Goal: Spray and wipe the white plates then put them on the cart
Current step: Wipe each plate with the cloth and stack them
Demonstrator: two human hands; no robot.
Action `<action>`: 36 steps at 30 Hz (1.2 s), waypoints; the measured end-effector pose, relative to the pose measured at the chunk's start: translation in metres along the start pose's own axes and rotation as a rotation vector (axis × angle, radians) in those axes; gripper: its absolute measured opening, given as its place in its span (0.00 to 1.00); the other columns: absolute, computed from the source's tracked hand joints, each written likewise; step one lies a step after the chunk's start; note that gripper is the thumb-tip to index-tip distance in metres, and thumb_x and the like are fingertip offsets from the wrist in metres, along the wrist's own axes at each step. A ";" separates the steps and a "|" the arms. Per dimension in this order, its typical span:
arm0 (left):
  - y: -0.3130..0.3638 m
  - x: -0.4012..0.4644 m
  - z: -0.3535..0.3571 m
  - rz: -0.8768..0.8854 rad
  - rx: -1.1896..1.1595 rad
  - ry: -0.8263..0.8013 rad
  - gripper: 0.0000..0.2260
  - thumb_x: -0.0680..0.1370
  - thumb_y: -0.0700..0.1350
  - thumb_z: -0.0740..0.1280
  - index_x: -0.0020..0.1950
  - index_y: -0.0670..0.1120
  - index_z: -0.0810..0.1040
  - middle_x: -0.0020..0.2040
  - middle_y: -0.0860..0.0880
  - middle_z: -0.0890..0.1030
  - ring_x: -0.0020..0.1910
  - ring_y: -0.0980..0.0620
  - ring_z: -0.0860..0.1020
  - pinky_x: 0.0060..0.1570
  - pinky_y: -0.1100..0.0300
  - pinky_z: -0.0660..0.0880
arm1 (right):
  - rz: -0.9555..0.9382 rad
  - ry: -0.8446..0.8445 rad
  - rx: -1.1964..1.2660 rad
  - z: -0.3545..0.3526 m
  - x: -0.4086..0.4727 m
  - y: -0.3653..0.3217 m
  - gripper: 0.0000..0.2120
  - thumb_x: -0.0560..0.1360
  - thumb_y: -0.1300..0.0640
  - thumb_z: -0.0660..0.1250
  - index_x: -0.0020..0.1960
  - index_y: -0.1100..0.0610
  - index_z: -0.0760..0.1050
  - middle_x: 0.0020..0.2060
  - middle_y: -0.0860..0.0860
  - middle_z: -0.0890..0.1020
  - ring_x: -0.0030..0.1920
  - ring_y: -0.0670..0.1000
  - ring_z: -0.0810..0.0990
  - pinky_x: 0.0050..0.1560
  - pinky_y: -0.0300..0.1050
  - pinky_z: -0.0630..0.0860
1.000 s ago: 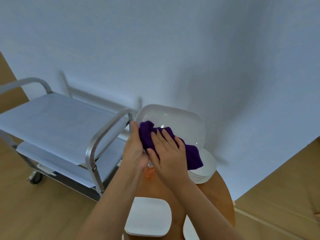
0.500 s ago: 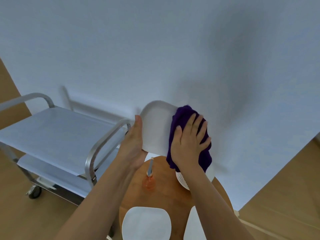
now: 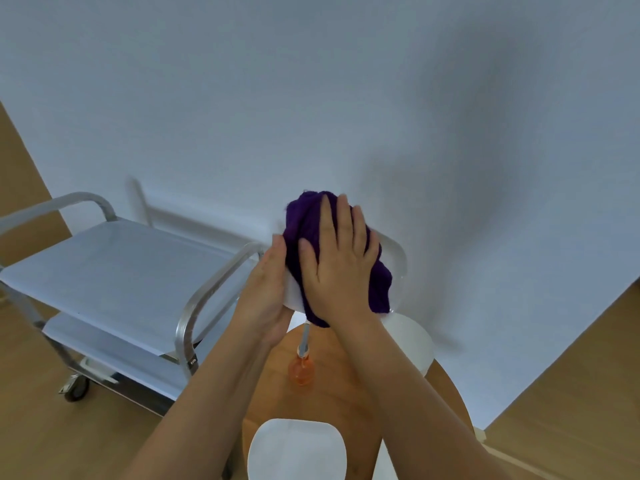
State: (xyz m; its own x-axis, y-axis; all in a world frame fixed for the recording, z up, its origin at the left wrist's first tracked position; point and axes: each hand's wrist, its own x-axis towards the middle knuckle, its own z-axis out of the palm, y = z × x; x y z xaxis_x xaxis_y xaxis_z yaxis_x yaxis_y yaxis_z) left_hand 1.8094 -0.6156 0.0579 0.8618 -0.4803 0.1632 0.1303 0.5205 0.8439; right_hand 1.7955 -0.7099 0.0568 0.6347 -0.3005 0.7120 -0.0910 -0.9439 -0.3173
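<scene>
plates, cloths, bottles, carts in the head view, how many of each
white plates or stacks: 4, held plate, stack, near plate, edge sliver
purple cloth: 1
orange spray bottle: 1
cart: 1
total: 7

Round wooden table (image 3: 332, 403) on wood floor (image 3: 571, 393), white wall (image 3: 311, 98).

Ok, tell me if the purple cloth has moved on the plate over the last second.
Yes. The purple cloth, pressed by the right hand, has swept from the plate's lower part up over its top edge, now covering most of it.
</scene>
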 end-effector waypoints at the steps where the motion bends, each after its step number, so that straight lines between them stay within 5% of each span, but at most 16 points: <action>1: 0.002 0.000 -0.001 0.014 -0.023 -0.009 0.24 0.76 0.58 0.54 0.67 0.49 0.72 0.64 0.46 0.78 0.65 0.50 0.75 0.63 0.52 0.72 | 0.012 0.035 -0.031 0.000 0.003 0.003 0.27 0.77 0.46 0.50 0.73 0.58 0.63 0.71 0.58 0.67 0.71 0.61 0.65 0.65 0.64 0.63; 6: 0.016 0.007 -0.014 0.083 -0.133 0.097 0.28 0.77 0.61 0.52 0.69 0.45 0.71 0.61 0.46 0.80 0.59 0.50 0.79 0.51 0.56 0.80 | 0.320 -0.027 -0.089 -0.003 0.011 0.040 0.28 0.80 0.44 0.52 0.77 0.54 0.52 0.74 0.56 0.60 0.71 0.59 0.61 0.65 0.61 0.62; 13: 0.005 0.025 -0.003 0.021 -0.399 0.184 0.26 0.77 0.65 0.54 0.63 0.48 0.75 0.57 0.49 0.83 0.58 0.49 0.80 0.59 0.51 0.76 | 0.872 0.215 0.944 -0.002 -0.009 0.031 0.23 0.78 0.51 0.63 0.70 0.47 0.61 0.52 0.39 0.76 0.48 0.36 0.78 0.40 0.28 0.72; 17: -0.014 0.021 0.013 -0.093 -0.429 0.230 0.31 0.66 0.68 0.63 0.59 0.47 0.76 0.50 0.47 0.85 0.49 0.47 0.84 0.40 0.55 0.81 | 1.005 0.331 1.181 -0.002 -0.010 0.016 0.29 0.74 0.57 0.68 0.71 0.48 0.59 0.57 0.45 0.75 0.53 0.43 0.77 0.44 0.36 0.75; 21: -0.010 0.016 -0.006 -0.035 -0.122 0.125 0.22 0.70 0.59 0.64 0.58 0.48 0.77 0.55 0.47 0.83 0.54 0.49 0.82 0.45 0.58 0.80 | 1.011 0.239 1.138 -0.018 -0.006 0.043 0.24 0.73 0.59 0.70 0.66 0.52 0.67 0.54 0.48 0.78 0.52 0.48 0.79 0.48 0.42 0.77; 27: 0.022 0.036 -0.024 -0.286 0.404 0.076 0.13 0.78 0.56 0.63 0.51 0.48 0.80 0.42 0.47 0.83 0.39 0.49 0.81 0.36 0.57 0.75 | 0.658 -0.137 0.846 -0.032 -0.008 0.066 0.23 0.71 0.60 0.70 0.61 0.45 0.68 0.48 0.40 0.77 0.46 0.41 0.78 0.35 0.30 0.73; 29: 0.016 0.039 -0.018 -0.258 0.545 0.122 0.14 0.80 0.56 0.61 0.47 0.49 0.80 0.42 0.49 0.84 0.39 0.51 0.82 0.34 0.59 0.75 | 0.646 -0.121 0.822 -0.028 -0.011 0.059 0.22 0.71 0.58 0.70 0.60 0.43 0.67 0.48 0.39 0.77 0.46 0.42 0.78 0.37 0.33 0.74; 34: 0.005 0.035 -0.017 -0.175 0.310 0.311 0.13 0.80 0.58 0.60 0.45 0.52 0.78 0.35 0.55 0.84 0.38 0.54 0.82 0.31 0.60 0.77 | 0.628 -0.139 0.775 -0.023 -0.028 0.046 0.20 0.73 0.52 0.69 0.59 0.38 0.65 0.45 0.35 0.76 0.42 0.38 0.78 0.35 0.30 0.73; 36: 0.003 0.036 -0.017 -0.203 0.148 0.384 0.15 0.80 0.59 0.59 0.50 0.51 0.78 0.42 0.52 0.85 0.43 0.49 0.83 0.35 0.56 0.80 | 0.649 -0.143 0.830 -0.018 -0.039 0.038 0.18 0.74 0.53 0.68 0.60 0.41 0.67 0.47 0.39 0.78 0.45 0.40 0.79 0.40 0.33 0.76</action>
State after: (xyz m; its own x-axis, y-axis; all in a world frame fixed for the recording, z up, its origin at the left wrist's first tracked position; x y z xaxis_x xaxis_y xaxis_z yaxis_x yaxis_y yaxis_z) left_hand 1.8493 -0.6192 0.0571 0.9489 -0.2512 -0.1911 0.2682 0.3225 0.9078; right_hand 1.7534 -0.7367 0.0280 0.7418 -0.6433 0.1895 0.0731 -0.2034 -0.9764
